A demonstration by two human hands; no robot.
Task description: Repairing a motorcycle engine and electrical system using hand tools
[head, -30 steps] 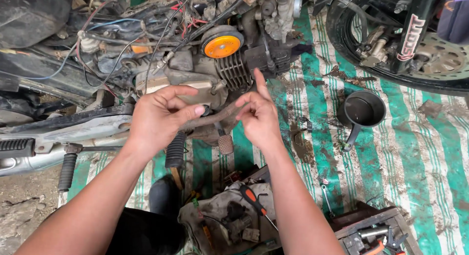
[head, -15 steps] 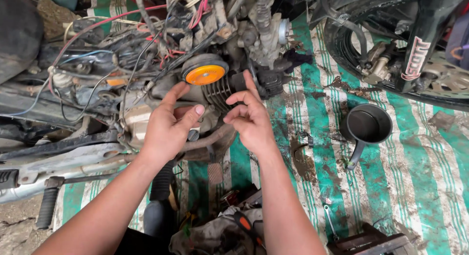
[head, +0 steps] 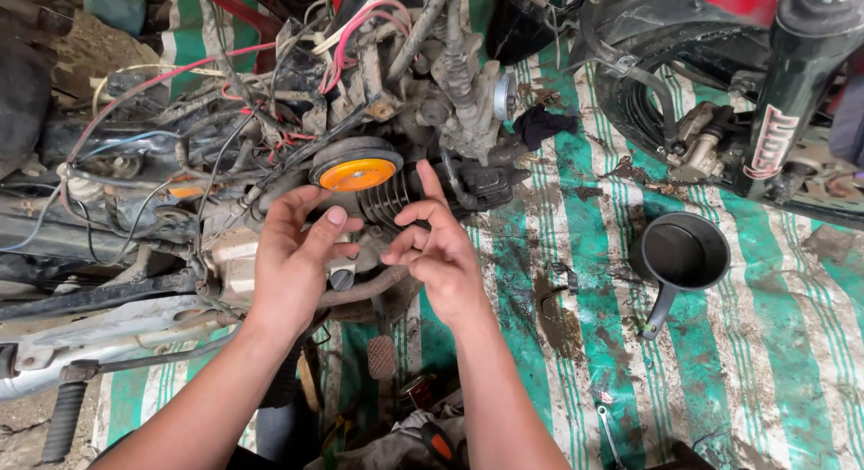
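Engine (head: 270, 272) of the stripped bike now sits closer under both hands than a second ago, beside the orange horn (head: 356, 174). Left hand (head: 292, 258) is spread against the casing; right hand (head: 438, 254) curls loosely near the ribbed hose (head: 389, 200), holding nothing visible

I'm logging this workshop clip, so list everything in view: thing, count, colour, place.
Tarp: one, green and white striped, dirty, under everything.
Stripped motorbike: one, grey and grimy, lying at left and centre.
Orange disc: one, orange in a black rim, on the motorbike above the hands.
Ribbed hose: one, black, right of the disc.
Wires: several, red, pink, blue and black, over the motorbike.
Funnel: one, black, on the tarp at right.
Wheel: one, black, top right.
Fork tube: one, black, far right.
Wrench: one, metal, bottom of the tarp.
Left hand: open, beside the disc.
Right hand: open, by the hose.
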